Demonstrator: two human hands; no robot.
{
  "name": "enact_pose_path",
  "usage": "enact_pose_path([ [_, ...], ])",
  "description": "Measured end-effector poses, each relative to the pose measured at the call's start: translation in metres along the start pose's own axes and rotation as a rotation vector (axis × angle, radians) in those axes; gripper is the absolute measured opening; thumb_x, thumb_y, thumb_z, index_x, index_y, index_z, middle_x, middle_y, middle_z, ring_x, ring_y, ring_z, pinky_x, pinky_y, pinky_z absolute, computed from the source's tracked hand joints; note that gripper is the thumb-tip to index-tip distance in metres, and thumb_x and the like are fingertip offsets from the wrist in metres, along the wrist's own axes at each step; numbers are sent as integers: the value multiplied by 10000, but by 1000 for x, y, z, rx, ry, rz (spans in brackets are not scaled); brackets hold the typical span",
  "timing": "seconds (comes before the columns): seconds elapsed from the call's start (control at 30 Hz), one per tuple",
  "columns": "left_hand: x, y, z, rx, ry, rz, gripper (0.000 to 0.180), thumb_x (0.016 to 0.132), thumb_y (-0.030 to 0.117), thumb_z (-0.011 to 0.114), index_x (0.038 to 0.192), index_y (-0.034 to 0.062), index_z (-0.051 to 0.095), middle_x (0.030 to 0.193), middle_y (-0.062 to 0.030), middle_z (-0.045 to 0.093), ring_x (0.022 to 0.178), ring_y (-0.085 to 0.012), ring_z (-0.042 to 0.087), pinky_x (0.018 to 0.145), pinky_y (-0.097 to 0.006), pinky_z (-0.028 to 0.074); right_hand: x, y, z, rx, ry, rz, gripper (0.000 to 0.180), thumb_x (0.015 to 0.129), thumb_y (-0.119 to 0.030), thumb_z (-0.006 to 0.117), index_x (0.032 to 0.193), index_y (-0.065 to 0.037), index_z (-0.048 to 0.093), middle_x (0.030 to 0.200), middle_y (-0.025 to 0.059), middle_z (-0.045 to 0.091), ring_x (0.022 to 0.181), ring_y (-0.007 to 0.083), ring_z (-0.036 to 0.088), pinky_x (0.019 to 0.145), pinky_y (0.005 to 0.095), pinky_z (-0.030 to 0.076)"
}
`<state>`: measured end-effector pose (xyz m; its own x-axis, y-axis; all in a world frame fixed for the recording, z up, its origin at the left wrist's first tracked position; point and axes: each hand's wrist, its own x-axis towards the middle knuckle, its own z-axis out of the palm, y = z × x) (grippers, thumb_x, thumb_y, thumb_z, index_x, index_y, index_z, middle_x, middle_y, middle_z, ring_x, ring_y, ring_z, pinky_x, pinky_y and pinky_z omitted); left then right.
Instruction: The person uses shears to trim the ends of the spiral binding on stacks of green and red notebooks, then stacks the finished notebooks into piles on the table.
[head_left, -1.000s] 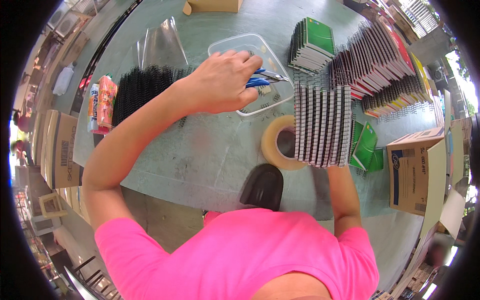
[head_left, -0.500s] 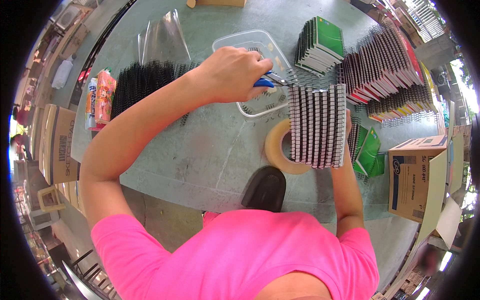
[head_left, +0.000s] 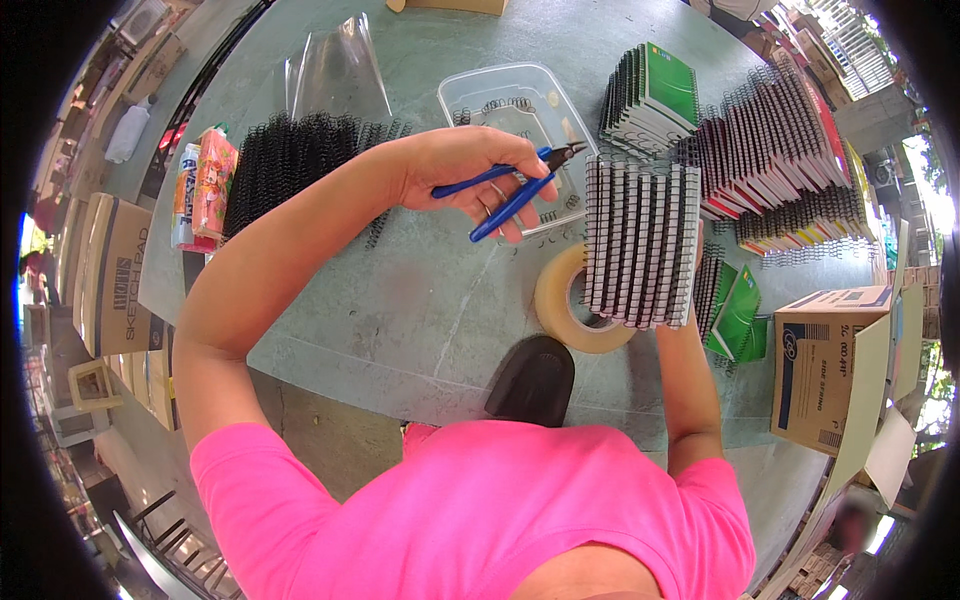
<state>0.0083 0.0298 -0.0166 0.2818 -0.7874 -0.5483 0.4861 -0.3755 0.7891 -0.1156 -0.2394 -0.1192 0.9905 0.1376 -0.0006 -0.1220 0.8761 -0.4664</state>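
In my left hand is a pair of blue-handled cutters, its handles spread apart and its dark jaws pointing toward the far right. The fingers curl loosely round the handles. A thick stack of spiral-bound notebooks stands with its black coils facing me, just right of the cutters and apart from them. My right hand grips that stack from its right side, most of the fingers hidden behind it. Beyond the cutters lies a clear plastic container with cut bits of coil inside. A roll of tape lies under the stack's left side.
Black spiral coils and clear sheets lie at the left, beside two upright packs. Green notebooks and red-covered notebooks are piled at the far right. An open cardboard box stands right; a black rounded object is near me.
My left hand has drawn back from the coil ends at the stack's top and turned over, and the cutters' handles have spread. The stack stays in my right hand.
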Motion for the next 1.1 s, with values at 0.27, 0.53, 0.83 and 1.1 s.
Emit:
enact_pose_path([
  [0.27,1,1,1,-125,-196,-88,452,837,315,427,1078,-55,524,921,-219,603,782,-319,626,705,-402,502,-7,5,2,21,-4,6,505,839,-423,474,1133,-15,520,1060,138,591,918,236,601,804,374,498],
  [0.53,-4,2,9,-46,-95,-45,424,838,305,423,1009,-65,540,806,-196,597,704,-315,622,672,-431,506,-9,7,2,31,-16,4,509,839,-424,472,1136,-13,517,1062,141,589,920,241,600,807,378,495],
  [0.83,4,-23,29,1558,695,529,322,829,278,440,957,-14,485,802,-193,542,702,-312,568,625,-383,462,-9,10,0,50,-31,5,513,840,-424,469,1140,-10,513,1064,145,588,923,246,599,812,382,493],
  [1.1,-8,6,40,386,179,170,417,854,400,450,953,8,550,778,-145,531,722,-220,532,668,-358,437,-9,7,-3,61,-57,-3,517,840,-424,467,1144,-8,509,1066,148,587,925,251,598,816,386,491],
])
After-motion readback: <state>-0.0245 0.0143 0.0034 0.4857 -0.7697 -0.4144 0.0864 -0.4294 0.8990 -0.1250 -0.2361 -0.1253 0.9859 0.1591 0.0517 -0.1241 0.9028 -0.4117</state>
